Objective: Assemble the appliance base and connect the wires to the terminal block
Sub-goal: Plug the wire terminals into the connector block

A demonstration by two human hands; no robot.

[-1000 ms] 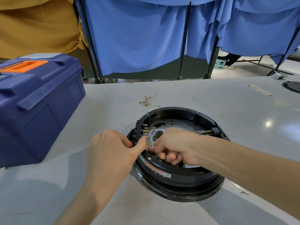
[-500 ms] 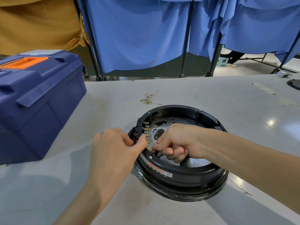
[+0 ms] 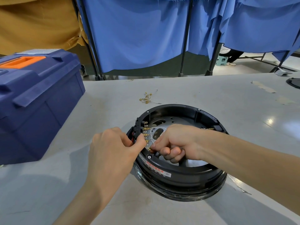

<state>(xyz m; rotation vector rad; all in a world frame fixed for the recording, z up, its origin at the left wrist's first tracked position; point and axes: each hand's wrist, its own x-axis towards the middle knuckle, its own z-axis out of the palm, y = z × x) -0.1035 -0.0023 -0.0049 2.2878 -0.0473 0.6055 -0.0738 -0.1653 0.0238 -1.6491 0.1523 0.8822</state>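
- The left hand (image 3: 113, 148) pinches the black terminal block (image 3: 139, 126) on the rim of the appliance base (image 3: 178, 175).
- Just right of it, the right hand (image 3: 176, 142) nips a white wire (image 3: 152, 142) between thumb and forefinger, by the brass tabs.
- Loose wires (image 3: 146, 98) lie beyond both hands.

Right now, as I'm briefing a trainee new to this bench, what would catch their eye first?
First, two hands meeting over the round black appliance base in the middle: the left hand grips the terminal block on its rim, and the right hand pinches a white wire beside the brass tabs. Next, the big blue toolbox with an orange handle at far left, and blue curtains behind.
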